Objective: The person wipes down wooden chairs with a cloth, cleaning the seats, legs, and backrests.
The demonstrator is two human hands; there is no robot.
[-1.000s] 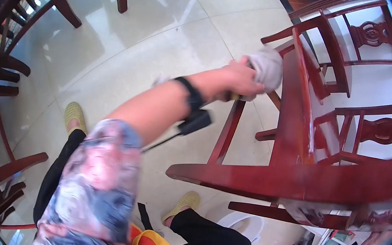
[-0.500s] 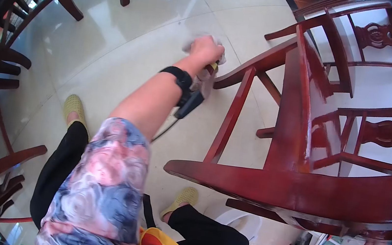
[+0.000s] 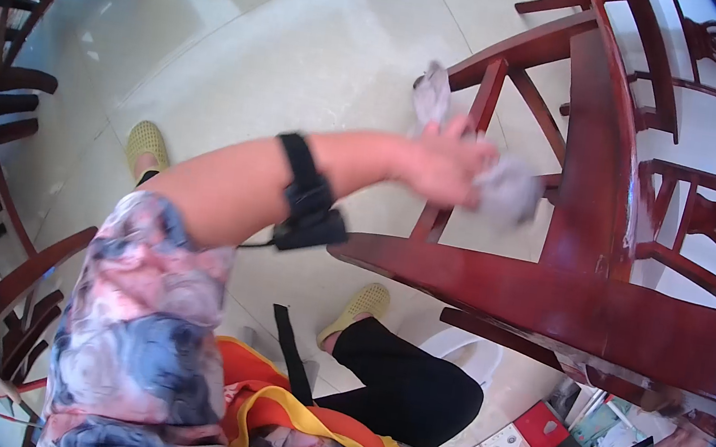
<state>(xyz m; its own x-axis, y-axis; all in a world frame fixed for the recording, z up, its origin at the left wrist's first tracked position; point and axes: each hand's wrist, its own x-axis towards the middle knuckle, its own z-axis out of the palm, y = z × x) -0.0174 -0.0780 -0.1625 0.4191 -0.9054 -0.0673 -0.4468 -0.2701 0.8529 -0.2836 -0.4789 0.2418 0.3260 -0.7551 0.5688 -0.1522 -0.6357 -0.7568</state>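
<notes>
In the head view, grips a crumpled pale grey cloth [image 3: 509,192] in the left hand [image 3: 449,165], fingers partly curled round it (all rather blurred). Holds it out near the legs and rails of a tipped, glossy dark red wooden chair [image 3: 589,154], above the pale tiled floor [image 3: 280,59]. Reaches the right hand [image 3: 683,445] to the chair's lower right end; cannot tell how open, nor whether holding on. Also shows a white round basin [image 3: 486,362] just below the chair.
</notes>
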